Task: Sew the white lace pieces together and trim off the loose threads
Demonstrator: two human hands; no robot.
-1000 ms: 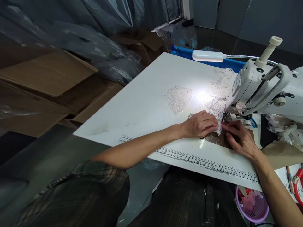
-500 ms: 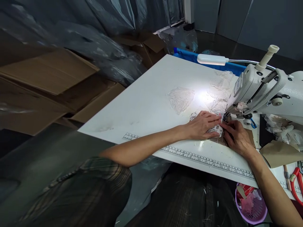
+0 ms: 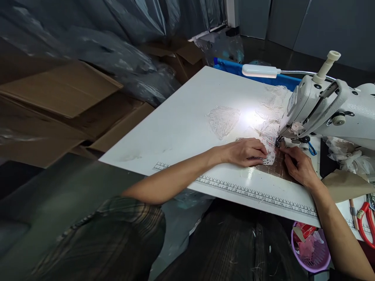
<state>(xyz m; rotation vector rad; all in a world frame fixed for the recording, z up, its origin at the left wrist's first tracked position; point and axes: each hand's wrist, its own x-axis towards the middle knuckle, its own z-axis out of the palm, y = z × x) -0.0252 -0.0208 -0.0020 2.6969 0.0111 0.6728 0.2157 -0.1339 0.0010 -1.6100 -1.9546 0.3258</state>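
A piece of white lace point(image 3: 270, 155) lies by the needle of the white sewing machine point(image 3: 307, 103), over a brown sheet point(image 3: 274, 168). My left hand point(image 3: 246, 152) rests on the lace's left side, its fingers curled in and gripping the edge. Just right of the presser foot point(image 3: 278, 141), my right hand point(image 3: 299, 164) has thumb and forefinger pinched together; whatever is between the tips is too small to make out. More lace point(image 3: 268, 125) spreads behind the needle, and a separate lace piece point(image 3: 224, 121) lies flat farther left.
A lit lamp point(image 3: 260, 71) hangs over the white table point(image 3: 181, 121), which has a printed ruler point(image 3: 246, 192) along its front. At right lie brown paper point(image 3: 347, 185) and red-handled pliers point(image 3: 363, 222). A purple basket point(image 3: 312, 261) sits below. Cardboard boxes point(image 3: 58, 89) stand left.
My left hand has drawn back slightly left and its flat fingers have curled, uncovering more lace. The right hand has shifted a little right, its fingertips still near the presser foot.
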